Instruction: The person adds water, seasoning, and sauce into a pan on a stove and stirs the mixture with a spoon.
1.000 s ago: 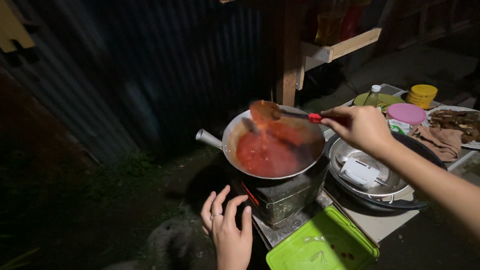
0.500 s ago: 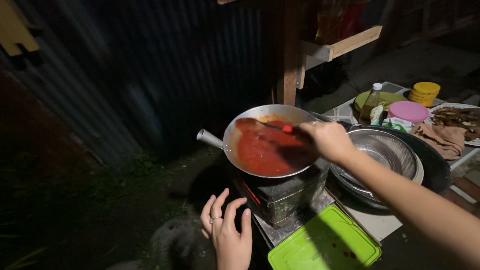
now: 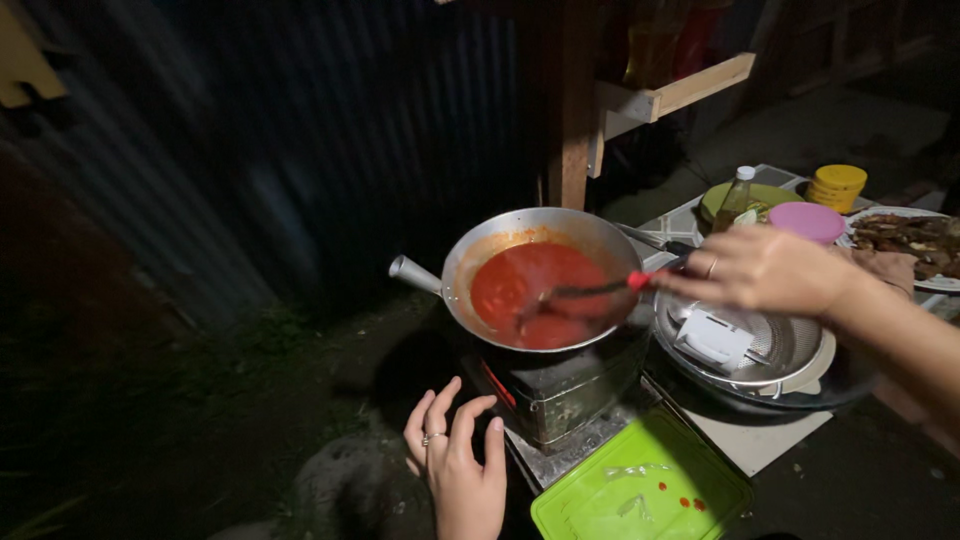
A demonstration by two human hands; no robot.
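Observation:
A metal wok (image 3: 470, 250) of red sauce (image 3: 520, 280) sits on a small dark stove (image 3: 565, 395). My right hand (image 3: 765, 270) reaches in from the right and pinches the red handle end of a spatula (image 3: 600, 289) with its fingertips. The spatula's head lies in the sauce. My left hand (image 3: 460, 465), a ring on one finger, rests flat with fingers apart on a dark rounded surface just left of the stove, holding nothing.
A metal strainer (image 3: 800, 355) with a white object (image 3: 715, 340) stands right of the wok, a green lid (image 3: 640, 490) in front. Behind are a bottle (image 3: 737, 190), pink-lidded tub (image 3: 808, 222), yellow stack (image 3: 838, 187), plate of fried food (image 3: 910, 235), wooden post (image 3: 570, 110).
The spatula, held up dripping sauce a second ago, went down into the wok. My right hand has since drawn back to the right along the handle. The left hand stayed put.

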